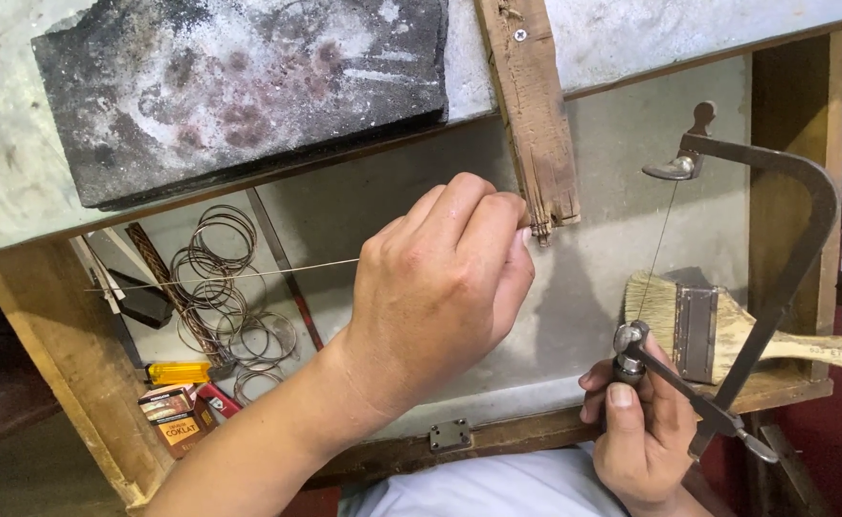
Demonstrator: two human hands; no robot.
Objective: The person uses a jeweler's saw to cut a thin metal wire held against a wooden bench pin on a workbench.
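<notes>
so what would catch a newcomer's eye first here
Most striking is the left hand in the middle, pinching a thin wire against the tip of the wooden bench peg. At lower right, the right hand grips a jeweller's saw beside a paintbrush. Wire rings lie in the drawer at left.

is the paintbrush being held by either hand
No, the paintbrush lies in the drawer; the right hand grips the saw frame.

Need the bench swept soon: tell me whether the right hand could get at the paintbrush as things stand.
Probably not straight away: the right hand is close to the paintbrush, but its fingers grip the saw, whose frame crosses over the brush.
</notes>
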